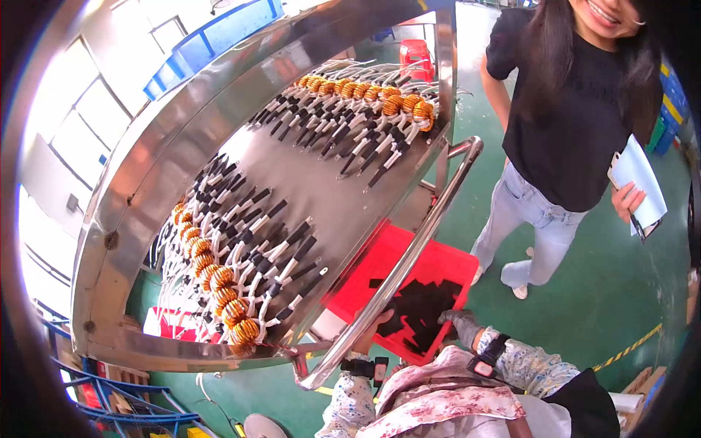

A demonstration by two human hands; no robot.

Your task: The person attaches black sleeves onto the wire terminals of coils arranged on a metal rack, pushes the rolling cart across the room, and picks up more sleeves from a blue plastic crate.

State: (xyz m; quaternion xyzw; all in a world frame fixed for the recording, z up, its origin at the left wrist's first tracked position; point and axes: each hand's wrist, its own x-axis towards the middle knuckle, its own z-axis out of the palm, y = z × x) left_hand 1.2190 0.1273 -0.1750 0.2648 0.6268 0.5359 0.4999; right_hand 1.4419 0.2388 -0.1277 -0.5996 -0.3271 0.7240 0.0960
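A red plastic bin (358, 285) with many flat black pieces (420, 310) in it is in front of my body, beside the steel cart and partly behind its rail. My left hand (371, 332) is at the bin's near left edge, its thumb over the rim; the rail hides some of its fingers. On the near right edge, my right hand (461, 326), in a grey glove, is closed over the rim. Both wrists carry black straps with small devices.
The steel cart (321, 186) bears two rows of copper-wound coils (219, 277) with black-sleeved white leads. Its tubular rail (409, 263) juts out near me. A person (562, 117) holding papers stands at the right. A red stool (416, 58) is behind; blue racks (124, 401) are at lower left.
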